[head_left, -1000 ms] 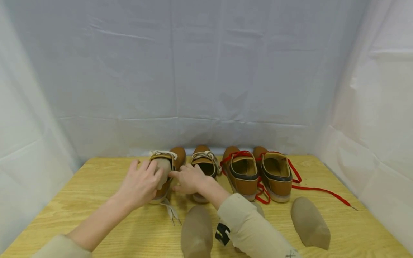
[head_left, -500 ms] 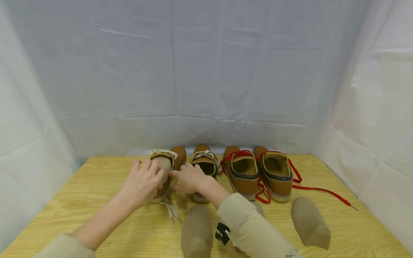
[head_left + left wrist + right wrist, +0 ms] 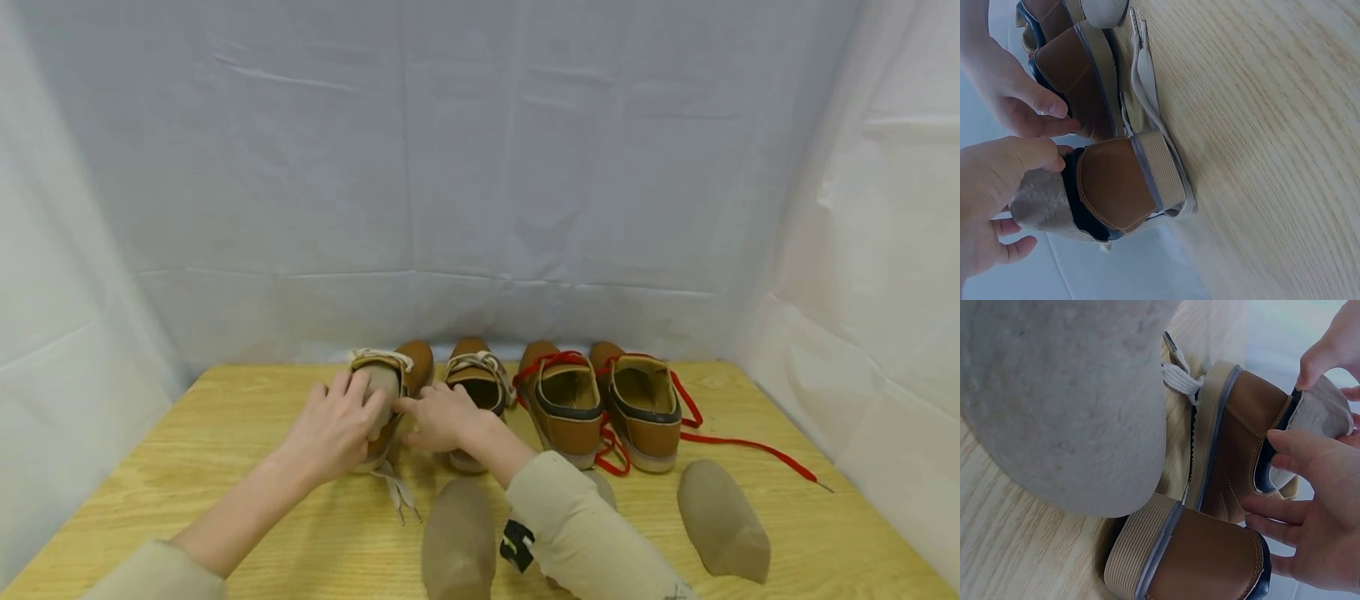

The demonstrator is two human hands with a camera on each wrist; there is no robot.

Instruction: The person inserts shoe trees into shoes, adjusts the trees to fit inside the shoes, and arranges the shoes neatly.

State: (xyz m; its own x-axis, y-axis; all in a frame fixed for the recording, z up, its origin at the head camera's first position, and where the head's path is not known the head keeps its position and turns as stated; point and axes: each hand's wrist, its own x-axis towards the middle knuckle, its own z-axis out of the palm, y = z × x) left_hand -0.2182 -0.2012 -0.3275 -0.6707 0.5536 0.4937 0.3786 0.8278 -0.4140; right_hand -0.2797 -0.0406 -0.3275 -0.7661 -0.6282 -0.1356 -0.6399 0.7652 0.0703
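My left hand grips a grey-beige moulded shoe insert, which sits partly inside the leftmost brown shoe with white laces. In the left wrist view the insert sticks up above the shoe's dark collar, thumb on one side and fingers on the other. My right hand holds the same shoe at its collar, from the right. The right wrist view has its fingertips at the collar edge and against the side of the shoe. The insert's lower part is hidden inside.
A second white-laced shoe stands beside it, then two red-laced shoes. Loose inserts lie in front, one at centre and another at right. A dark object lies by my right sleeve. White cloth hangs behind.
Both hands stay at the leftmost shoe and its insert, with almost no visible movement.
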